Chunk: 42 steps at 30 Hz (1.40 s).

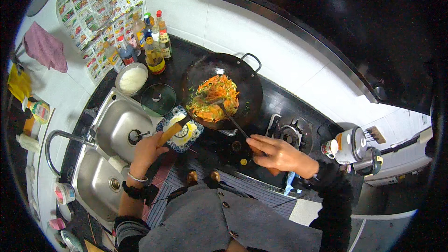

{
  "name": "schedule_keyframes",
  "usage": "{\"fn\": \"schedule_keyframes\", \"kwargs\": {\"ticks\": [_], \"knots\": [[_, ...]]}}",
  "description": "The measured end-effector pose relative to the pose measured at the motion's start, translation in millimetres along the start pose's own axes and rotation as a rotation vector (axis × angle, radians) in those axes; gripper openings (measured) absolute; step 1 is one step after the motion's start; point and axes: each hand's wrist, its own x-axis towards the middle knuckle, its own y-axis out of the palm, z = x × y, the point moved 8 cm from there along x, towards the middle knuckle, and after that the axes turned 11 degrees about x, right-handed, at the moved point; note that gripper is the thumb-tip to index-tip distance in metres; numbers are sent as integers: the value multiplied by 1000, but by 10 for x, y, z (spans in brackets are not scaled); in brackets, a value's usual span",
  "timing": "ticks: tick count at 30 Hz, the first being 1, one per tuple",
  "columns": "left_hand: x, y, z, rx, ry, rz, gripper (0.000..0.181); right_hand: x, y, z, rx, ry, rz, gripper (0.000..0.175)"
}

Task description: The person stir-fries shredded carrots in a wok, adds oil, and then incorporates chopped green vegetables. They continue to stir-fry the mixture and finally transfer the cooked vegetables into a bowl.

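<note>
My left hand (pixel 148 151) grips the wooden handle (pixel 171 133) of a dark wok (pixel 248 91), which sits over the left side of the stove. Shredded carrot and green vegetables (pixel 215 98) lie heaped in the bottom of the wok. In my right hand (pixel 276 154) is a spatula (pixel 238 124) with a long metal shaft and a brown grip; its blade rests among the shreds and is partly covered by them. Beneath the wok handle lies a blue-patterned rectangular dish (pixel 166 123) with yellow residue on its surface.
A glass-lidded pot (pixel 158 99) and a bowl of white contents (pixel 132 79) stand left of the wok, near several sauce bottles (pixel 155 56). A double sink (pixel 119 119) is at left. To the right are a second burner (pixel 289 136), a mug (pixel 329 148) and a rice cooker (pixel 350 145). A range hood (pixel 297 24) overhangs.
</note>
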Motion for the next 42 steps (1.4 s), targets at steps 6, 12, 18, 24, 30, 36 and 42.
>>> {"fn": "schedule_keyframes", "kwargs": {"ticks": [6,12,18,24,30,36,42], "knots": [[7,-9,-4,-17,-4,-4,60,22,-131,270,138,105,57,29],[0,-15,-15,-30,-8,4,57,394,-48,-341,85,193,-65,28],[-24,-47,-53,-51,-16,5,56,208,-836,-1061,334,791,-519,22],[-17,-85,-60,-72,-22,-8,55,-169,-871,-1648,239,927,-826,32],[-25,-81,-76,-48,-12,-25,55,-190,-234,-1939,855,833,-1354,9],[1,-8,-39,-25,-5,-19,56,349,-618,-1219,388,517,-738,8],[-7,15,-22,-6,-39,12,58,40,-889,-1508,306,731,-690,7]]}}
